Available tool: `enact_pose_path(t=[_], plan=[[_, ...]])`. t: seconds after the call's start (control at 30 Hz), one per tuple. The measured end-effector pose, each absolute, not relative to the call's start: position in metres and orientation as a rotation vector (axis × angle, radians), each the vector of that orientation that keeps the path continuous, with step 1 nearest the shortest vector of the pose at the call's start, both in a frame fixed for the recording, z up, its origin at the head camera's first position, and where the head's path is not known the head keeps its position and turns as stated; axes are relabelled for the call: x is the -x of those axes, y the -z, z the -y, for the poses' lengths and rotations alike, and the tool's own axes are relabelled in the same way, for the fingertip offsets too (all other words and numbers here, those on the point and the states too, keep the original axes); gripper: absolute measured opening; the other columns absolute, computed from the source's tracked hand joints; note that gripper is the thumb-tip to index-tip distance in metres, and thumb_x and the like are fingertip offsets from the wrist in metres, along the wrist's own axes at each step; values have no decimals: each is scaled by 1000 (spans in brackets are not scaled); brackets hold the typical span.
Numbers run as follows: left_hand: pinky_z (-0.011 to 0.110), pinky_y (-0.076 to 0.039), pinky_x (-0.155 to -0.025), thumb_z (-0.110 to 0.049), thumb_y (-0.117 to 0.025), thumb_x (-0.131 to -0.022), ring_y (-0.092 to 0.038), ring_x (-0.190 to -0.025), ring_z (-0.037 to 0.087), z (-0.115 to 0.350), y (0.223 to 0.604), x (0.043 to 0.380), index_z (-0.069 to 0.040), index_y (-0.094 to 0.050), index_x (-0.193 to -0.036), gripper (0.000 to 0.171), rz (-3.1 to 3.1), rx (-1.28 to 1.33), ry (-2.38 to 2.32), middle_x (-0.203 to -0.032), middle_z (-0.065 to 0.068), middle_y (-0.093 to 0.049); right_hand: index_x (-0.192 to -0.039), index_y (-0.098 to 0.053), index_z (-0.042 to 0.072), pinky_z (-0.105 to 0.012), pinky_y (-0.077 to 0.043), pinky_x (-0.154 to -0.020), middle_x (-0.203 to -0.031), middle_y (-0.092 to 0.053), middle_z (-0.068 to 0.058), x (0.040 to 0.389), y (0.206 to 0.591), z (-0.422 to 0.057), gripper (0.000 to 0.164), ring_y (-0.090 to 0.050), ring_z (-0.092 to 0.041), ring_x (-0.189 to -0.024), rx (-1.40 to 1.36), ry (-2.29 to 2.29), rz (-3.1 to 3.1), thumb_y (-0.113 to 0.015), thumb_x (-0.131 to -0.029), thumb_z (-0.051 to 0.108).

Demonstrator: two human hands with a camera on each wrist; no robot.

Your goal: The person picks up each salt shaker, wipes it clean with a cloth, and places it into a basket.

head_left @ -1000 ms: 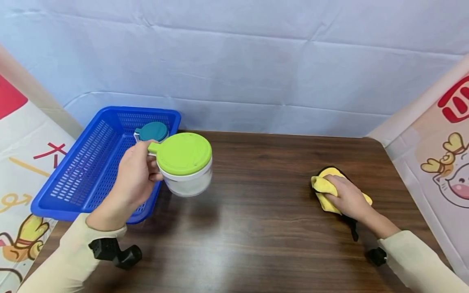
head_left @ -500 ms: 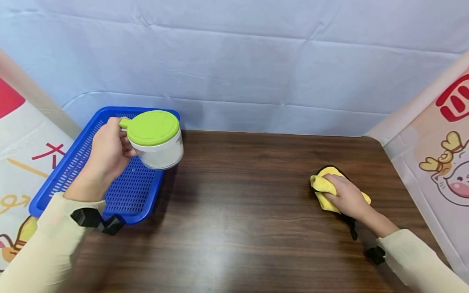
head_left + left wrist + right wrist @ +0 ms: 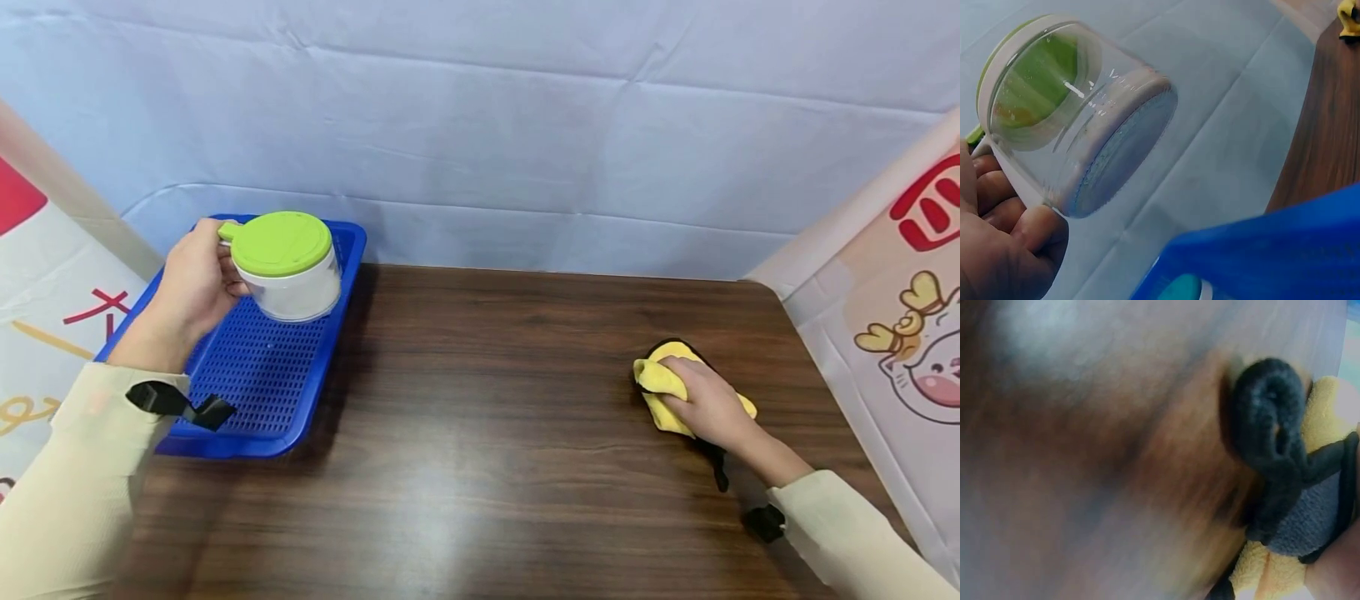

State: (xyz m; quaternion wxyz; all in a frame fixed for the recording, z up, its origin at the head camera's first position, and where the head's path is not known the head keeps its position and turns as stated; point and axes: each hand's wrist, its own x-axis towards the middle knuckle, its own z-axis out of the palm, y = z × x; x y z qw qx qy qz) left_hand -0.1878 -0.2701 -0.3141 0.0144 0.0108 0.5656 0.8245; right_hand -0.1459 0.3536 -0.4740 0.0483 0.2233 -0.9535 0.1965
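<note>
My left hand [image 3: 198, 279] grips the handle of a clear seasoning jar [image 3: 294, 287] with a green lid [image 3: 281, 242]. The jar hangs above the blue plastic basket [image 3: 318, 383]. White granules cover the inside of its bottom [image 3: 1125, 150] in the left wrist view, where the jar tilts. A second jar's teal lid [image 3: 1182, 289] shows inside the basket there; the head view hides it behind the held jar. At the right of the table, my right hand [image 3: 708, 400] holds a bunched yellow cloth [image 3: 663, 387] with dark edging against the tabletop. Its black loop [image 3: 1269, 415] shows in the right wrist view.
The brown wooden table [image 3: 487, 417] stretches between basket and cloth. A pale fabric backdrop [image 3: 480, 142] stands along its back edge. Printed cartoon panels [image 3: 915, 350] flank both sides. A black camera mount [image 3: 180, 404] sits on the left wrist.
My left hand has carried the green-lidded jar left and back, from over the table to over the basket. My right hand and the cloth stay in place.
</note>
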Motion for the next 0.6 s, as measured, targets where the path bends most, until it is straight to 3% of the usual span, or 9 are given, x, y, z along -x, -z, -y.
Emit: enact_pose_path(t=[0.07, 0.2, 0.43, 0.6], plan=[[23, -40, -44, -15, -39, -105, -56, -44, 12, 274, 315, 190, -8, -64, -68, 46, -1786, -27, -2541, -57, 4, -66, -119, -61, 7, -34, -38, -63, -104, -65, -9, 146, 473, -353, 33, -50, -17, -78, -679, -606, 2906, -73, -89, 2], [22, -43, -45, -15, -38, -105, -59, -45, 12, 279, 318, 196, -7, -67, -69, 47, -1820, -31, -2497, -58, 4, -67, -118, -61, 8, -33, -37, -63, -99, -63, -7, 145, 472, -353, 31, -47, -16, -77, -675, -619, 2910, -73, -89, 2], [27, -18, -49, -14, -36, -105, -46, -47, 10, 293, 325, 206, -6, -63, -70, 46, -1913, -41, -2382, -58, 1, -60, -115, -61, 9, -33, -36, -64, -94, -61, -3, 144, 472, -353, 29, -46, -15, -76, -679, -604, 2907, -73, -90, 3], [25, -22, -47, -15, -34, -105, -47, -47, 9, 299, 329, 209, -8, -61, -67, 47, -1915, -1, -2385, -55, 0, -57, -115, -61, 9, -34, -37, -64, -92, -60, -1, 145, 472, -353, 28, -45, -15, -75, -693, -589, 2895, -73, -90, 3]])
